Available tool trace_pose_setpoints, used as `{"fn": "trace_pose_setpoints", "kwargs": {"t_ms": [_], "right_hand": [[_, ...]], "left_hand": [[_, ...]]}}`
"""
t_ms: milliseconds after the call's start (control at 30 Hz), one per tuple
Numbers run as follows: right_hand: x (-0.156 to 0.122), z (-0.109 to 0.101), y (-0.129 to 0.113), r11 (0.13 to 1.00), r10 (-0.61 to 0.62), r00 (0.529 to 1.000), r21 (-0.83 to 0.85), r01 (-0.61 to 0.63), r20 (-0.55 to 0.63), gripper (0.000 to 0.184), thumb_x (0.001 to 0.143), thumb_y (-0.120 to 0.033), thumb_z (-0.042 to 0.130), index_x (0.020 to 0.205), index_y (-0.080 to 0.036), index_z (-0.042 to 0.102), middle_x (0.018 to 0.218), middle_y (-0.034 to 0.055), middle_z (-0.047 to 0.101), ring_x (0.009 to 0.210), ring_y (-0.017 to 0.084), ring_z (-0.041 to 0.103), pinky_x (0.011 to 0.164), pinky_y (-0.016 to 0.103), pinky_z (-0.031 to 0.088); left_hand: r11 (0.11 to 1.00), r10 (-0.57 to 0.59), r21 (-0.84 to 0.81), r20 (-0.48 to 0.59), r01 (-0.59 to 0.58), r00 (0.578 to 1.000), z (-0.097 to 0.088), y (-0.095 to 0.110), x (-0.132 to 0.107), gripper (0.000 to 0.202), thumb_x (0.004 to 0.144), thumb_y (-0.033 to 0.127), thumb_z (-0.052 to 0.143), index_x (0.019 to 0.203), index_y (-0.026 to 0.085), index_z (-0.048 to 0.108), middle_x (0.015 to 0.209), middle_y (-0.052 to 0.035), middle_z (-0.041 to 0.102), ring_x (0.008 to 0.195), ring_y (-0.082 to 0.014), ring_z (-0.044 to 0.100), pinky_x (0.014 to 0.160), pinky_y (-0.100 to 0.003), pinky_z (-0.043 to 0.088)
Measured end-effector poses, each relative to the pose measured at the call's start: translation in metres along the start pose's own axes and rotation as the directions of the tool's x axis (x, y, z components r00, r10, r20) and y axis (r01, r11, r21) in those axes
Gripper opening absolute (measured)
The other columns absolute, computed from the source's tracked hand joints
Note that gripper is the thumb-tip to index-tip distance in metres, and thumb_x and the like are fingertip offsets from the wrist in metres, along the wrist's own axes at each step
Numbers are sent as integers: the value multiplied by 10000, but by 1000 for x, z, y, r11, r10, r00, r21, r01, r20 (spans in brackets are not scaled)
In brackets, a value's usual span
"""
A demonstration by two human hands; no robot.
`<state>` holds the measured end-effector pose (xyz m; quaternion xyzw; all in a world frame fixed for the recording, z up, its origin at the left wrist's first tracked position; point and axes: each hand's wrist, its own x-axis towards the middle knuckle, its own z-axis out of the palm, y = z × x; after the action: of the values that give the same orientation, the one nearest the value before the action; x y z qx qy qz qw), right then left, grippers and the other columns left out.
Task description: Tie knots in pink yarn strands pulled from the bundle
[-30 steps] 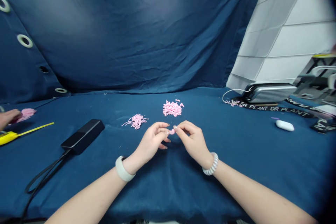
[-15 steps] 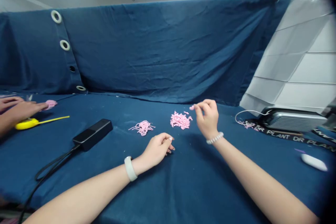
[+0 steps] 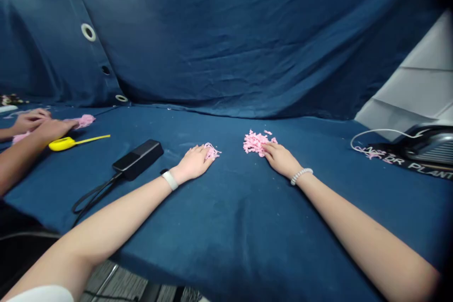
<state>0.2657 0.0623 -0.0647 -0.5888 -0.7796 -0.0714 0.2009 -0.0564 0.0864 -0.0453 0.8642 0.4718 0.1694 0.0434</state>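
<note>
My left hand [image 3: 194, 162] lies flat over a loose tangle of pink yarn strands [image 3: 213, 152], hiding part of it; the fingers are stretched out. At the right edge of a heap of small pink yarn pieces [image 3: 253, 142] rests my right hand [image 3: 282, 159], fingers extended and touching the pieces. One or two loose bits lie just behind the heap. Both the tangle and the heap sit on the blue cloth [image 3: 226, 217] of the table.
A black power adapter [image 3: 138, 159] with a cable lies left. Beyond it are a yellow tape measure [image 3: 63, 143] and another person's hands [image 3: 49, 127] at pink yarn [image 3: 85, 121]. On the right are a lettered strap [image 3: 406, 160] and a grey device [image 3: 439, 144]. A blue curtain [image 3: 226, 47] stands behind.
My left hand has moved forward and left onto the yarn tangle. My right hand has come down onto the heap, and the pink piece it held no longer shows in it. The view has tilted down.
</note>
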Motion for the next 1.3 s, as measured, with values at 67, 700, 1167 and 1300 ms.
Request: {"fn": "trace_pose_setpoints", "kwargs": {"t_ms": [67,700,1167,1300], "right_hand": [[0,-2,-1,1000,-4,1000,4,4,21,360,896,-252,375,1164,-130,583,1227,138,562,1118,254,522,962,390,406],[-8,-18,-62,956,-11,919,265,125,-395,396,845,-327,513,1191,-138,547,1267,162,503,1202,268,444,1014,448,359],[-2,-8,-96,654,386,901,748,-115,-198,223,848,-254,439,682,-180,568,673,23,600,656,166,549,653,287,410],[1,8,-83,476,600,782,861,-178,-170,279,866,-358,375,681,-193,503,646,10,573,607,157,540,603,279,420]], "left_hand": [[999,18,36,16,-18,1000,0,2,-1,482,874,456,367,1224,156,507,1305,-139,509,1218,-291,439,1027,-424,282],[877,-82,-479,-51,48,995,-6,44,-16,392,862,352,381,631,185,651,1282,-86,546,1268,-236,410,1047,-403,313],[877,36,-476,-61,-60,998,-5,56,-21,332,887,312,372,924,181,675,1098,-65,650,1050,-205,567,950,-340,397],[858,-22,-513,-65,-15,998,-6,51,-18,339,884,324,370,952,173,666,1022,-63,668,973,-212,582,897,-338,408]]}}
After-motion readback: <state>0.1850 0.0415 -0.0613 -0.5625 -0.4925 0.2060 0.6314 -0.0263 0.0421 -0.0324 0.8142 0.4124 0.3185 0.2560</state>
